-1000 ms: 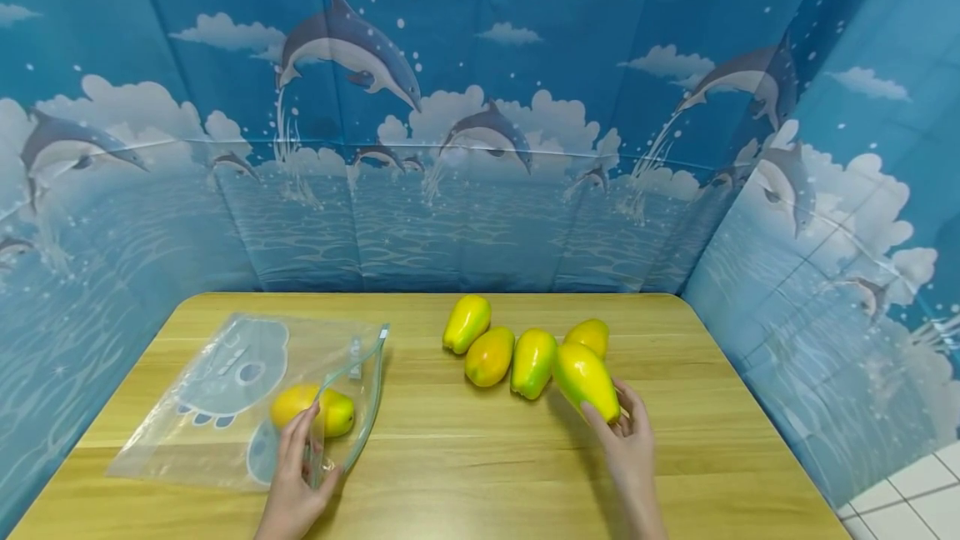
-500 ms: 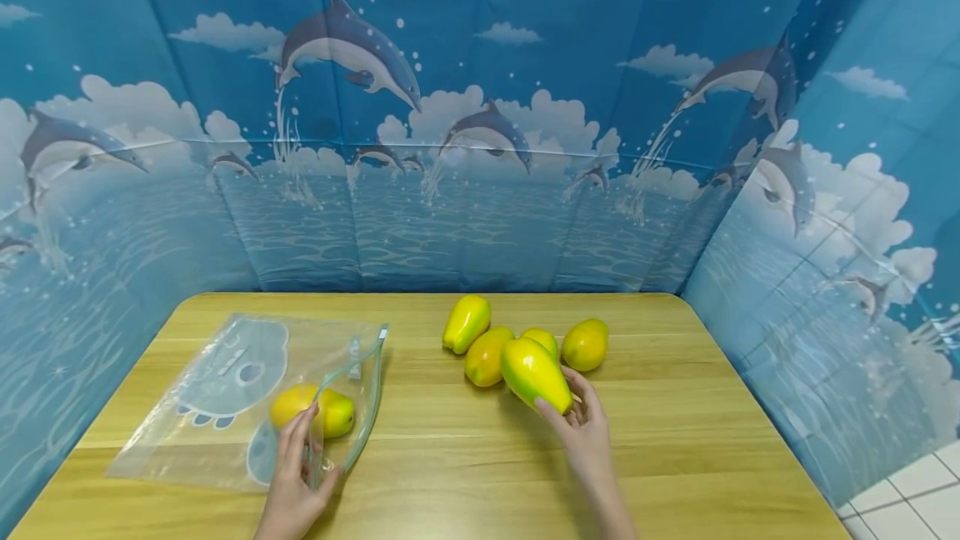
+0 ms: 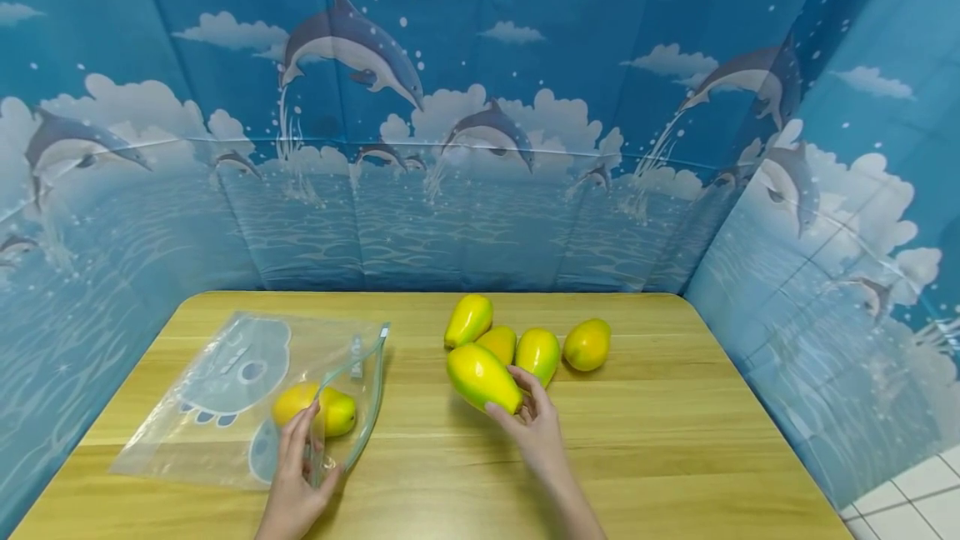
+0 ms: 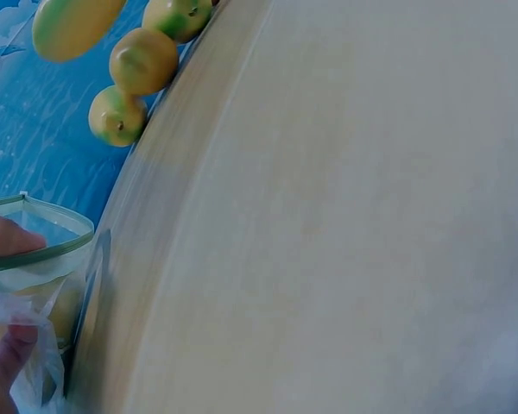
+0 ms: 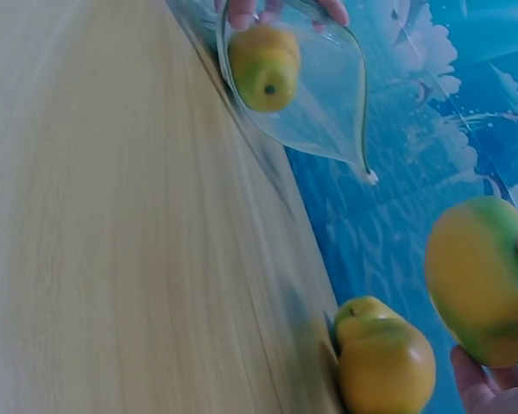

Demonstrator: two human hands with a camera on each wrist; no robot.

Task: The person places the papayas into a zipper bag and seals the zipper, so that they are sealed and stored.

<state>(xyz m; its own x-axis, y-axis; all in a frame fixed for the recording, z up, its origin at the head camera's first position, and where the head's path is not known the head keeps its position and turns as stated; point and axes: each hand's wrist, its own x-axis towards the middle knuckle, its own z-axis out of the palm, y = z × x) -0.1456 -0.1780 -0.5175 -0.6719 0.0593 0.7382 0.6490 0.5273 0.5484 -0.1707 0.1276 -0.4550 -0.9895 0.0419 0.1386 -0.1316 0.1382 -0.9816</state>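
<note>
In the head view my right hand (image 3: pixel 534 432) grips a yellow-green papaya (image 3: pixel 480 377) by its narrow end, thumb on the near side, fingers behind. It hangs over the table, overlapping the papayas behind it. My left hand (image 3: pixel 294 473) pinches the near side of a clear zip bag (image 3: pixel 202 448) at its mouth, which gapes toward the right. Inside the bag lies one papaya (image 3: pixel 339 413). From the right wrist, the bag's rounded mouth (image 5: pixel 363 103) shows with that papaya's end (image 5: pixel 263 69) facing out. The left wrist view catches the bag's green-edged rim (image 4: pixel 69 243) between fingers and thumb.
Several more papayas lie behind the right hand, including a far-left one (image 3: pixel 468 319), one beside the fingers (image 3: pixel 537 350) and a separate one (image 3: pixel 587 346) at the right. The wooden table (image 3: pixel 675 440) meets a dolphin-print curtain (image 3: pixel 480 215) at its back edge.
My right hand has carried the papaya leftward, from in front of the rightmost papaya to in front of the left ones. The left hand and bag hold still.
</note>
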